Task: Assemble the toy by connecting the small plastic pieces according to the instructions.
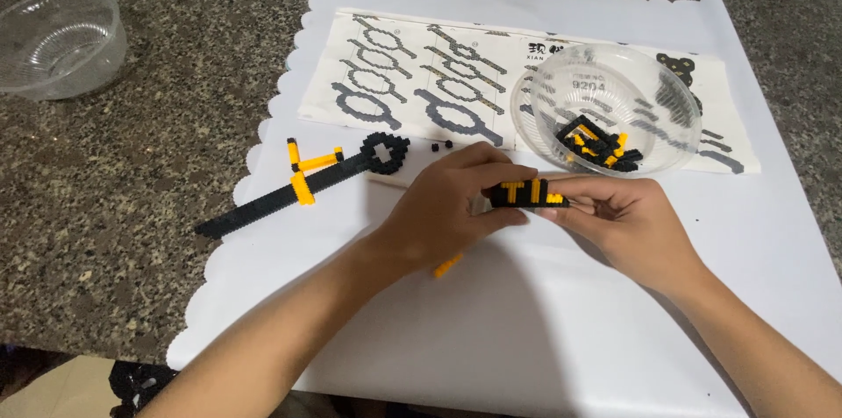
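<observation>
- Forearms enter from the bottom edge and meet at mid-frame over the white scalloped sheet [526, 330].
- Left hand [443, 207] and right hand [623, 221] share one black-and-yellow brick strip [528, 194]; its long axis runs left to right across the frame, one end in each hand.
- Left fingers curl closed over the strip's left end from above; right fingertips [570, 194] pinch its right end. Neither hand is nearer: both touch it.
- A small yellow piece [447, 266] lies on the sheet under the left wrist.
- Left of centre lies a long black brick sword [303, 181], slanting up to the right.
- Beyond the hands, right of centre, a clear plastic bowl [614, 76] of loose bricks sits on the instruction sheet [421, 67].
- Upper left, a second clear bowl [57, 41] rests on the granite counter [132, 207].
</observation>
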